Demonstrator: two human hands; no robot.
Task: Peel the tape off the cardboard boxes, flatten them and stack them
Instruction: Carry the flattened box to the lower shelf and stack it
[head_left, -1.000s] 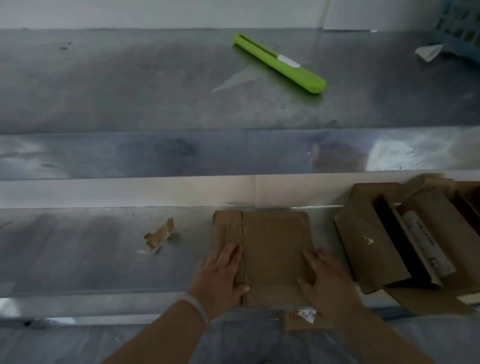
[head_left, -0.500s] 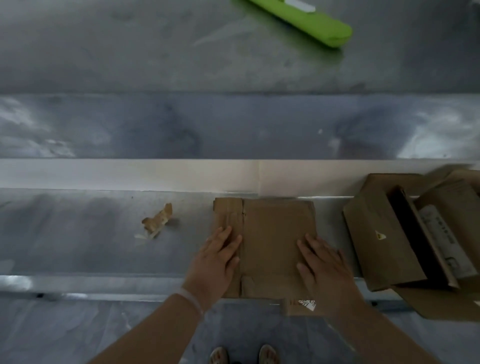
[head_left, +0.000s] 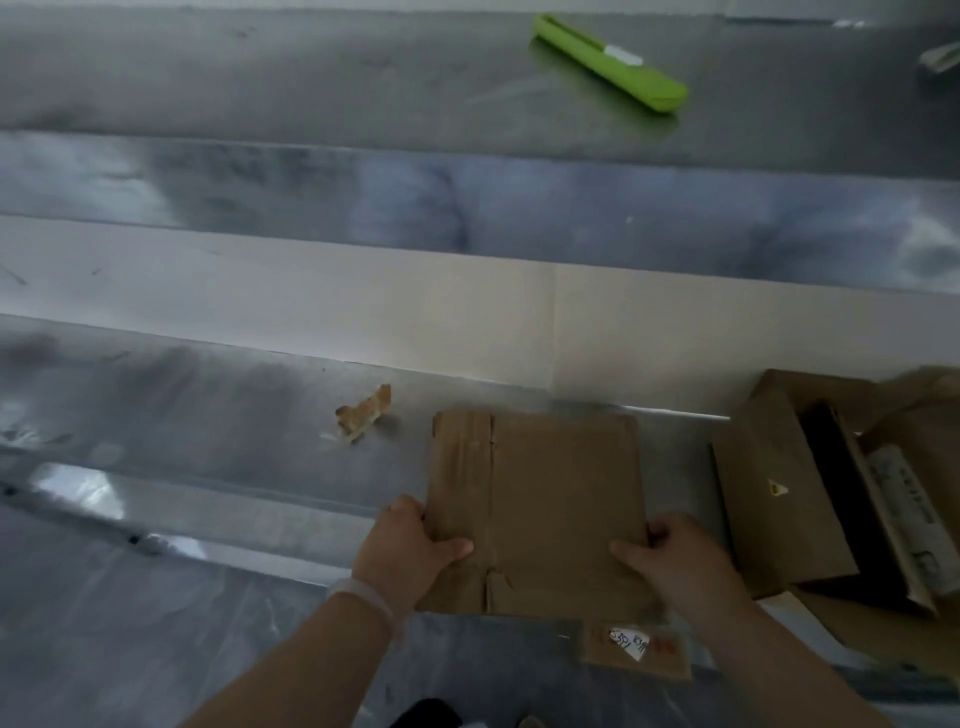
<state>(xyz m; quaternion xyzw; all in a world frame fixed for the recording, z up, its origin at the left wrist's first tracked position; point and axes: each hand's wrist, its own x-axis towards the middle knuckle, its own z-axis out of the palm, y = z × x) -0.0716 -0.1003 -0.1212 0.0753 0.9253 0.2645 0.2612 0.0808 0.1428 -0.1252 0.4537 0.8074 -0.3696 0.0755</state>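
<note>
Cardboard pressed flat is what we have in hand: the flattened box (head_left: 540, 499) lies on the steel bench (head_left: 208, 415), near its front edge, and we hold it by both sides. The left hand (head_left: 405, 551) grips its left edge and the right hand (head_left: 680, 566) its right edge, thumbs on top and fingers (head_left: 658, 531) curled round the rim. We judge the flattening of this one done and the stacking step at hand. The next move calls for lifting the sheet level, without letting its creased flaps spring open, and laying it on a pile, though no pile shows plainly. Left of the flattened box, apart from it, lies a crumpled tape scrap (head_left: 363, 415); far behind it, on the raised back ledge, a green cutter (head_left: 613, 65). Right of it stands an open box (head_left: 774, 493), not yet flattened, holding a pale printed item (head_left: 904, 514) we cannot identify. Just in front of the flattened box a small labelled cardboard piece (head_left: 636, 649) juts out.
</note>
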